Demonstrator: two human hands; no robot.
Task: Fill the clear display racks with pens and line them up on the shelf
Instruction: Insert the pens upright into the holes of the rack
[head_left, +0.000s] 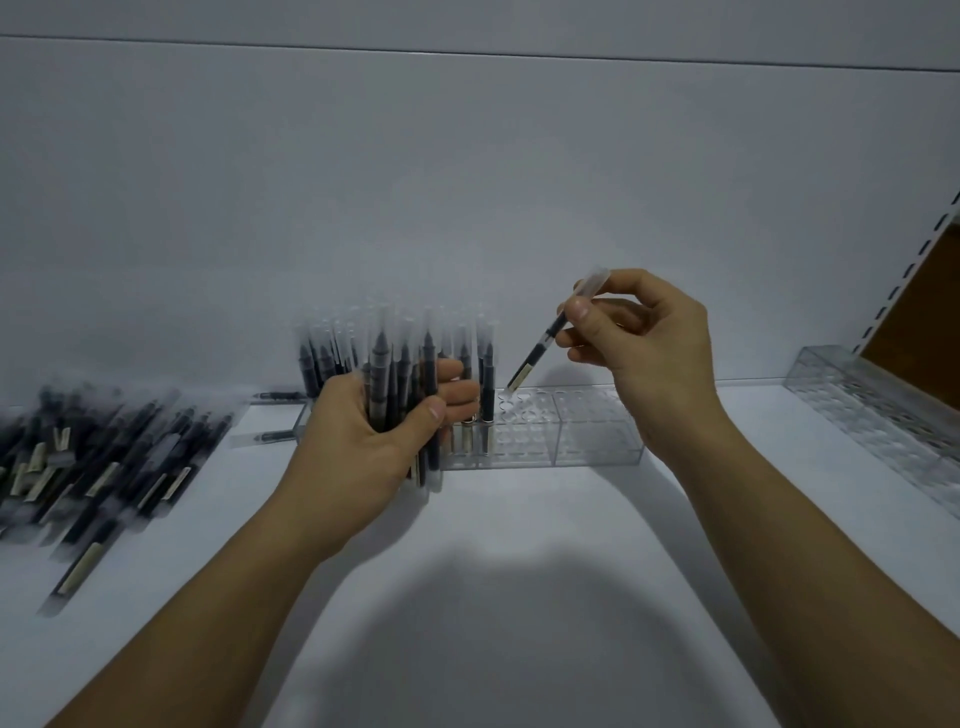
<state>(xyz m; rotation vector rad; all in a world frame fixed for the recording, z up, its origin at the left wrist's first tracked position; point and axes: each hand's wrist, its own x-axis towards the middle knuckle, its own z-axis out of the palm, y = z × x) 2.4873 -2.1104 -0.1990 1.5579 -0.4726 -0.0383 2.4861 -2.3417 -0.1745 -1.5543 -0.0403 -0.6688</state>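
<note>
Clear rack lies just below your right hand, which pinches 1 pen tilted tip-down; your left hand grips a bundle.

dim, cool light; soft shadow on the shelf; loose pens blurred; edges bowed.

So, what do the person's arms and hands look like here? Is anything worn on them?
The left hand and right hand wear no gloves; no ring or watch shows. The left forearm and right forearm are uncovered down to the frame edge, no sleeve in view. Thumbnails look short, unpainted.
</note>
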